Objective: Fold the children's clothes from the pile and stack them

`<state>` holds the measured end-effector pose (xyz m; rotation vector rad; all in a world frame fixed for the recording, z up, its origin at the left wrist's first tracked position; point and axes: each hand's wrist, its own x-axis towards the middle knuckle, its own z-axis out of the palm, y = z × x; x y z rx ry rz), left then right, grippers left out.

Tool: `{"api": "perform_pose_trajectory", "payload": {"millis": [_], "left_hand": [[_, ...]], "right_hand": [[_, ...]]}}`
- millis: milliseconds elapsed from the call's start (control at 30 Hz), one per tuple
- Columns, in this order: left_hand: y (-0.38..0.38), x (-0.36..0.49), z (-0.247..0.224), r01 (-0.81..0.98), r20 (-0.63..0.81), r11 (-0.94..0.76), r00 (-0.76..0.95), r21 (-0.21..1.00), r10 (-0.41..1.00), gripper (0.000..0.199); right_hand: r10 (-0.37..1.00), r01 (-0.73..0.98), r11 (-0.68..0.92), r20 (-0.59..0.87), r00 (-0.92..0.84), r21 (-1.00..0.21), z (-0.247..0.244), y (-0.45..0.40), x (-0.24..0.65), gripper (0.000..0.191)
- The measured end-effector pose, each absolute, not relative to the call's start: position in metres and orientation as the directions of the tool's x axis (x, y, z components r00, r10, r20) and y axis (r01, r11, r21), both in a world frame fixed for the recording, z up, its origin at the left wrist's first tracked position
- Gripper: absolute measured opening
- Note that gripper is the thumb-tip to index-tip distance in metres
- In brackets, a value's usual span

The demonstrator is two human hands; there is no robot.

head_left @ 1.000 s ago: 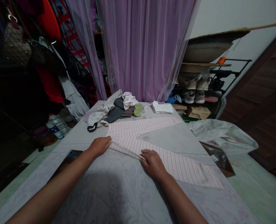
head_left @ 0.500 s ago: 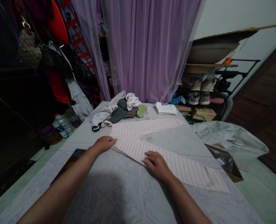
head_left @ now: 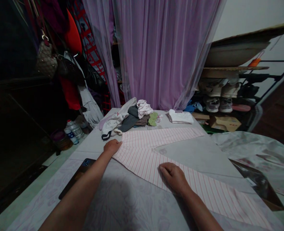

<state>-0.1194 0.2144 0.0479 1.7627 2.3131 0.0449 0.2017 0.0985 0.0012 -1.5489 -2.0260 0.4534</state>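
Striped pink-and-white trousers (head_left: 142, 157) lie spread on the covered table, waist toward the left and both legs stretching right. My left hand (head_left: 112, 147) grips the waist corner of the trousers, fingers closed. On the nearer trouser leg rests my right hand (head_left: 173, 175), its fingers curled together; whether cloth is pinched under them is hidden. Behind the waist is a heap of small clothes (head_left: 129, 117), with grey, white, brown and green pieces. A folded white cloth (head_left: 180, 116) sits at the back right of the table.
A dark phone or tablet (head_left: 77, 176) lies left of my left forearm, partly covered by it. Purple curtains (head_left: 154, 54) hang behind the table (head_left: 122, 199). Shelves with shoes (head_left: 213, 104) and a plastic bag (head_left: 259, 147) stand to the right; bottles (head_left: 74, 130) are on the left.
The view has shifted, so the scene sits further right and larger. My right hand's fingers have drawn together on the nearer leg. My left hand remains at the waist.
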Motion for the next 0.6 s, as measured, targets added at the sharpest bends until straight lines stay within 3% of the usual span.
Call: {"api": "perform_pose_trajectory", "payload": {"millis": [133,300,600], "left_hand": [[0.230,-0.116,0.047,0.943,-0.215,0.293,-0.257,0.157,0.942,0.052],[0.242,-0.113,0.038,0.939,-0.228,0.300,-0.259,0.167,0.939,0.045],[0.264,-0.118,0.031,0.897,-0.202,0.307,-0.252,0.318,0.946,0.043]], "right_hand": [[0.951,0.775,0.310,0.197,-0.240,-0.550,0.003,0.102,0.200,0.039],[0.959,0.793,0.285,0.161,-0.235,-0.538,0.004,0.107,0.197,0.038],[0.969,0.791,0.246,0.169,-0.181,-0.560,-0.006,0.112,0.196,0.040]]}}
